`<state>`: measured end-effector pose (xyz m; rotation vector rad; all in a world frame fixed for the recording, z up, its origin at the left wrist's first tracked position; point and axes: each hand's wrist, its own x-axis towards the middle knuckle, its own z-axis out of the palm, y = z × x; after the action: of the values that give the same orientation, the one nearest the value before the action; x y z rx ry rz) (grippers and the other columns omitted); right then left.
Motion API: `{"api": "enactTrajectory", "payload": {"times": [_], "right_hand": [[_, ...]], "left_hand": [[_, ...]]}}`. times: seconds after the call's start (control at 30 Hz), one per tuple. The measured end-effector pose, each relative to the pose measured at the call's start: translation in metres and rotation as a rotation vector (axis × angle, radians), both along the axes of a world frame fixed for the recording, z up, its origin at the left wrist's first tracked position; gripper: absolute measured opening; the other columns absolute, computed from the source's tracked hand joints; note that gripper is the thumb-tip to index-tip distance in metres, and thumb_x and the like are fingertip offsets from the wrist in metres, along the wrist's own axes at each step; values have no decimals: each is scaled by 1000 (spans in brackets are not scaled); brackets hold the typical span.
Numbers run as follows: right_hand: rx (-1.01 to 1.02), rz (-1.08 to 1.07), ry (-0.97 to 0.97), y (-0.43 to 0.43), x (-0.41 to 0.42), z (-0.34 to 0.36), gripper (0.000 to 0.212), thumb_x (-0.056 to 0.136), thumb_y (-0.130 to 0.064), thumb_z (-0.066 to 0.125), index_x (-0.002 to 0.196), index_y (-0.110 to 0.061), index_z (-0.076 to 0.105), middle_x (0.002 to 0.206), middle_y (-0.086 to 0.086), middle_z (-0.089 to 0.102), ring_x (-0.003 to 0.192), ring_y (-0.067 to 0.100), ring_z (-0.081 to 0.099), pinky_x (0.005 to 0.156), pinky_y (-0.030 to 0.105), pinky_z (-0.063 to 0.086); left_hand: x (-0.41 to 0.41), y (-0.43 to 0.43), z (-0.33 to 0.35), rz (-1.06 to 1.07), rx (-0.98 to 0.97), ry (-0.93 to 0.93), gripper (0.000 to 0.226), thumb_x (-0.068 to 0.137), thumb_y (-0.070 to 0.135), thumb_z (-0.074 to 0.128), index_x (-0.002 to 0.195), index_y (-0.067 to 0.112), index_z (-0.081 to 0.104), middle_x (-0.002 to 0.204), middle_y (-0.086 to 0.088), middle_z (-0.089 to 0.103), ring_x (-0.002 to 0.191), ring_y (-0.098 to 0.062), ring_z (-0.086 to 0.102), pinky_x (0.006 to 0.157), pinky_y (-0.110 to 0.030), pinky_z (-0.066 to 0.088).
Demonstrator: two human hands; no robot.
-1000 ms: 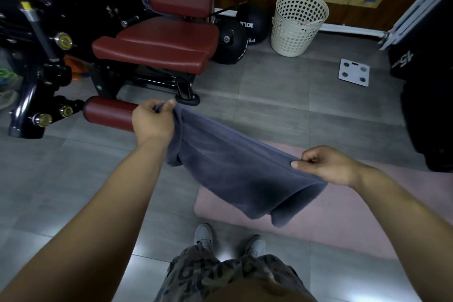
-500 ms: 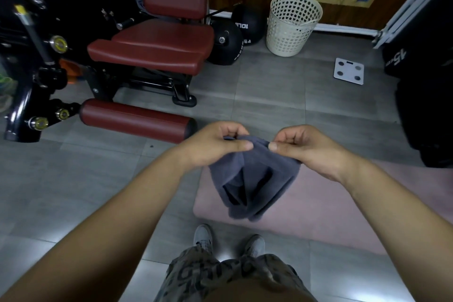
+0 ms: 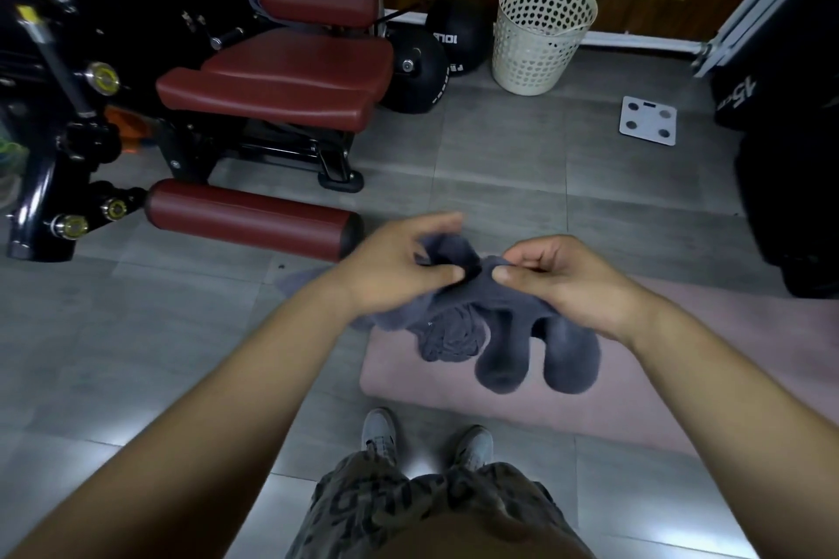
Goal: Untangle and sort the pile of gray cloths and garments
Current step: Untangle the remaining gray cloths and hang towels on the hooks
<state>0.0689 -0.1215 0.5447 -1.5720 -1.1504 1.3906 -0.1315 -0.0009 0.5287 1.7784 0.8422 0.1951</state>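
1. two hands meet in front of the person's waist, thumbs almost tip to tip, with one gray cloth (image 3: 499, 331) bunched between them.
2. left hand (image 3: 390, 268): thumb and curled fingers pinch the upper edge of the cloth. a fold of it rises between thumb and forefinger.
3. right hand (image 3: 558, 281): fingers curled in, thumb pressed onto the same upper edge, grasping the cloth just beside the left hand's grip.
4. the cloth is off the floor, held in the air over the near left end of a pink mat (image 3: 681, 377). below the hands it hangs in several rounded folds: two loops droop lowest under the right wrist, and a crumpled part sits under the left hand.
5. the mat lies flat on the gray tiled floor (image 3: 499, 177). the person's two pale shoes (image 3: 379, 429) stand on the tiles near its near edge, below patterned shorts (image 3: 422, 504).
6. well beyond the hands, a cream perforated laundry basket (image 3: 540, 32) stands upright by the wall. what it holds cannot be told. a white bathroom scale (image 3: 648, 120) lies on the tiles to its right, apart from it.
7. to the left stands a gym machine with a dark red seat (image 3: 281, 77) and a red roller pad (image 3: 245, 216). two black medicine balls (image 3: 417, 73) rest between the seat and the basket.
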Motion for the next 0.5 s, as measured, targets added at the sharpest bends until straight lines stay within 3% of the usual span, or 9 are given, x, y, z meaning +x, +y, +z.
{"api": "enactTrajectory", "payload": {"times": [0.1, 0.2, 0.3, 0.37, 0.5], "right_hand": [[20, -12, 63, 10, -7, 6, 10, 94, -9, 66, 95, -7, 75, 89, 4, 78, 84, 10, 70, 78, 18, 53], [16, -22, 17, 9, -2, 6, 7, 91, -15, 71, 86, -11, 75, 78, -1, 74, 72, 7, 66, 68, 18, 50], [-62, -13, -100, -1, 12, 0, 32, 89, -24, 74, 74, 1, 62, 64, 3, 55, 60, 12, 48, 56, 21, 38], [-94, -16, -177, -11, 22, -3, 42, 89, -26, 74, 65, -1, 51, 59, 3, 40, 56, 12, 36, 51, 23, 29], [-145, -27, -279, -19, 32, -9, 40, 91, -33, 72, 71, -1, 59, 60, 1, 50, 59, 11, 44, 57, 27, 38]], "left_hand": [[13, -11, 6, -140, -153, -81, 37, 89, 9, 74, 125, 15, 66, 121, 5, 71, 112, -1, 64, 102, -23, 48], [13, -6, 5, -12, -121, -118, 6, 89, 8, 73, 93, 5, 71, 90, -6, 74, 87, -9, 67, 87, -28, 53], [4, 6, 0, 226, -155, -177, 11, 91, 7, 70, 82, 13, 66, 77, 0, 66, 74, -9, 60, 74, -19, 46], [-6, 16, -3, 436, -194, -234, 7, 91, 8, 70, 84, 9, 66, 73, 0, 62, 69, -9, 57, 70, -20, 46], [-8, 15, -14, 515, -62, -67, 12, 90, 10, 71, 80, 11, 65, 68, 2, 61, 60, -6, 55, 62, -17, 45]]}}
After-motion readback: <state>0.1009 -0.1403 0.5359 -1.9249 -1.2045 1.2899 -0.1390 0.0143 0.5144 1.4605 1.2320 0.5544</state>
